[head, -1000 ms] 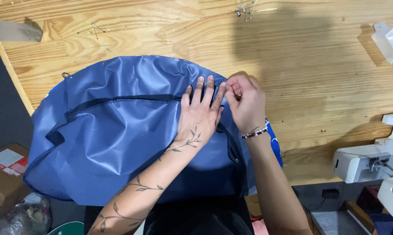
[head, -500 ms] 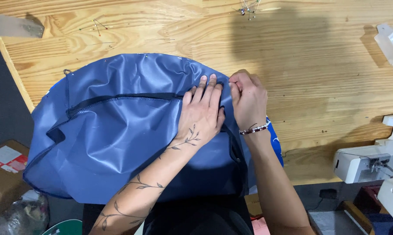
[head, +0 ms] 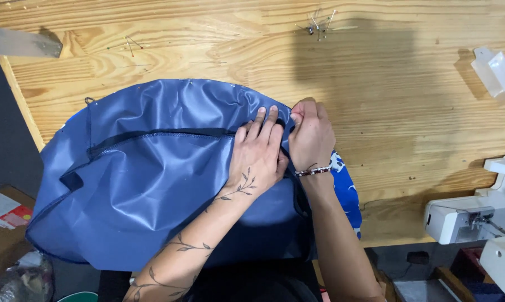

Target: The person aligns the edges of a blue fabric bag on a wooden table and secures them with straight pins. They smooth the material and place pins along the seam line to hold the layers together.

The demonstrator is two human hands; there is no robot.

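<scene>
A large rounded piece of blue shiny fabric [head: 152,184] with a dark zipper seam running across it lies on a wooden table [head: 409,112]. My left hand [head: 258,154] presses flat on the fabric near its right edge, fingers together and stretched out. Right beside it, my right hand [head: 310,134] is closed, pinching the fabric's edge between fingers and thumb. A bead bracelet sits on my right wrist. A patch of blue-and-white patterned cloth [head: 345,187] shows under my right forearm.
Several pins [head: 319,23] stand stuck in the table at the back; a few more pins [head: 130,45] lie back left. A white plastic piece [head: 496,72] lies at far right. White sewing machines [head: 476,218] stand lower right. A cardboard box [head: 3,223] sits lower left.
Both hands have stayed at the fabric's right edge. The left hand's fingers have drawn closer together, and the right hand has shifted slightly along the edge.
</scene>
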